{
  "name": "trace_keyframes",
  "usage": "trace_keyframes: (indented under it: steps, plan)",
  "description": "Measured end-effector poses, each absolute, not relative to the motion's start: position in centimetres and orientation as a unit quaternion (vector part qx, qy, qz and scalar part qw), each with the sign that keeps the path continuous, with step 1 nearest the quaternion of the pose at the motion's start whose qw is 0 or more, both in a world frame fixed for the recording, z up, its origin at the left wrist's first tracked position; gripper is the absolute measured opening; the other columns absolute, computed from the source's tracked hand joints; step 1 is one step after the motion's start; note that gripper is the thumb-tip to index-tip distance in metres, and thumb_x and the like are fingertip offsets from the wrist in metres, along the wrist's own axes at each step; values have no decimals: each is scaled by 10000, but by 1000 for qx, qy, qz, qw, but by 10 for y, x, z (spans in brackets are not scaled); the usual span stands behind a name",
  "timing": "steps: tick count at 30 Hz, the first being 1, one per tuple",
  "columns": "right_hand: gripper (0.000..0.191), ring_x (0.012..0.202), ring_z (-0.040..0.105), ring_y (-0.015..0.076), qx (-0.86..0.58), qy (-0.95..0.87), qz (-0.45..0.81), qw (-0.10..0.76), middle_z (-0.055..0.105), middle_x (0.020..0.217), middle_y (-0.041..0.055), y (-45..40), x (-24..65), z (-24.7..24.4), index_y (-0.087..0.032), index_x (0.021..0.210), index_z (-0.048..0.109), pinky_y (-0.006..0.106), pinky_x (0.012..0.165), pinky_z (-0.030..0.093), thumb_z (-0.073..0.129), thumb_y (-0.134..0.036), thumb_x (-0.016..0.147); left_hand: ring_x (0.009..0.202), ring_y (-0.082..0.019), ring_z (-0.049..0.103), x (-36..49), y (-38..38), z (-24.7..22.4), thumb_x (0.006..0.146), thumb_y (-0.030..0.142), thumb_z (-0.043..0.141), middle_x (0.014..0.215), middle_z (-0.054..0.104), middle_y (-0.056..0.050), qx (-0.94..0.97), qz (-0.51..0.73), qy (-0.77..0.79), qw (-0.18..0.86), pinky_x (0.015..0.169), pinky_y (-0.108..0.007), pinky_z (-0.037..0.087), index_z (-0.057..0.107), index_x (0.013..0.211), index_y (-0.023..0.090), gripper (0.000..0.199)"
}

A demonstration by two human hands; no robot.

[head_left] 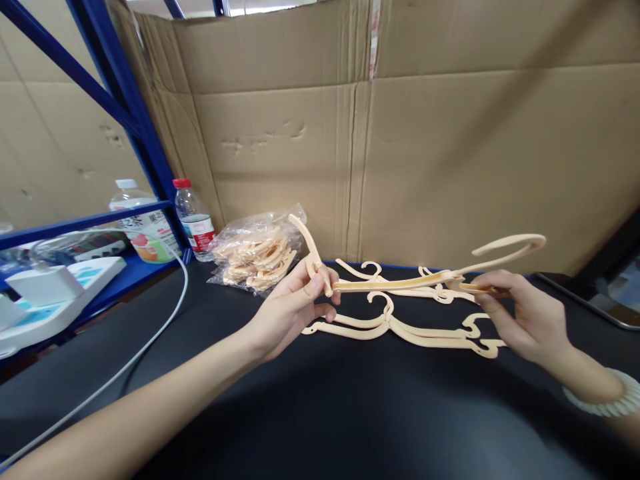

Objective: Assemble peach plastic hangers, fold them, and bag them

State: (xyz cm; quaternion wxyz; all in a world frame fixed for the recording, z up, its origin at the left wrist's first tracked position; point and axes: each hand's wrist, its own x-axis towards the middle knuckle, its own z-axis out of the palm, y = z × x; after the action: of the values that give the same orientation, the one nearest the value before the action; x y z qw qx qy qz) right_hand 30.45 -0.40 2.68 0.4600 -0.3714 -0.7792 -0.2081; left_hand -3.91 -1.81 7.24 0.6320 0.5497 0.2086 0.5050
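Observation:
A beige plastic folding hanger point(390, 285) is stretched between my two hands above the black table. My left hand point(295, 303) pinches its left end, where a curved arm piece point(303, 235) sticks up from the fingers. On the other side, my right hand point(530, 317) grips the hanger near its hook point(515, 250), which curves upward. Part of the hanger is hidden behind the right fingers. Beneath them, more beige hangers point(360, 330) lie flat on the table, some partly covered by the held one.
A clear plastic bag point(257, 253) of beige hanger pieces stands at the back left, beside a red-capped bottle point(195, 220). A white cable point(150, 340) crosses the left side near a power strip point(65, 307). Cardboard point(280, 147) walls the back. A dark device point(590, 300) lies far right.

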Motion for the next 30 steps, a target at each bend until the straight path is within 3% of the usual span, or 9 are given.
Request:
trace_keyframes:
  steps: [7,11,20,30]
  plan:
    - [110,598,632,157,-358,-790,-220,446,656,760,16,-6,303,31,-230,942,553,239,559,498,524,-151,872,820,-166,547,-37,-21,71,895,309,617,936,544,-31,516,469,202,688,666,-283,486,546,778,182,187]
    - [114,585,638,169,-353,-791,-230,443,670,752,16,-7,302,33,-242,931,563,254,554,501,520,-163,861,799,-164,580,-36,-22,70,864,305,660,946,576,-35,489,455,202,716,679,-287,500,546,790,187,180]
    - [119,603,651,179,-350,-784,-257,444,677,749,24,-7,302,34,-239,928,569,258,575,509,528,-154,855,711,-132,582,-35,-20,69,805,274,727,873,590,-29,457,485,234,708,673,-259,522,572,752,156,202]
    - [117,606,648,180,-348,-792,-240,440,669,759,26,-7,301,34,-237,942,566,268,558,503,525,-159,865,704,-140,607,-35,-21,66,838,220,675,850,594,-43,445,481,233,719,680,-262,550,594,744,137,149]
